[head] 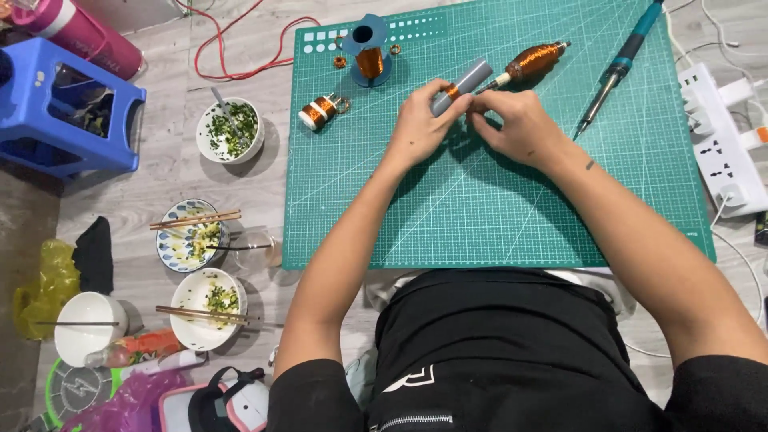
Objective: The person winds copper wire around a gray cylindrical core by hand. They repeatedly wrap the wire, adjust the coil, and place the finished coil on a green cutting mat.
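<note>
Grey tube (462,85), short, copper wire band at mid, held over top-centre of green cutting mat (496,216). Left hand (422,124) fingers clamped on tube; right hand (514,122) pinching at wire end. Copper-wound spindle (534,60) just beyond; soldering iron (618,68) to right. Bare mat nearer the body.

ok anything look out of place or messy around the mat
Yes: used food bowls with chopsticks sit on the floor right beside the green cutting mat. A soldering iron lies loose on the mat near the right hand, tip towards it.
</note>
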